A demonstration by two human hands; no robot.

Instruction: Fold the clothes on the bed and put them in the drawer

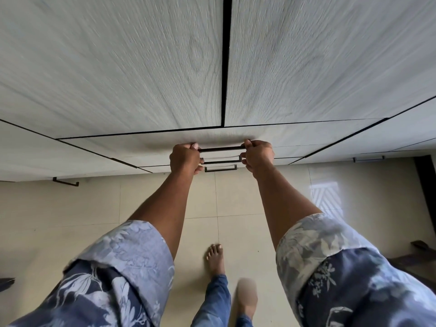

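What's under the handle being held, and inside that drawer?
Two lower handles show under the handle gripped by left hand and right hand. The drawer front hides the inside.

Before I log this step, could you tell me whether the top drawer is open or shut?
Shut, apparently: the top drawer sits flush, no interior showing; left hand and right hand hold its handle.
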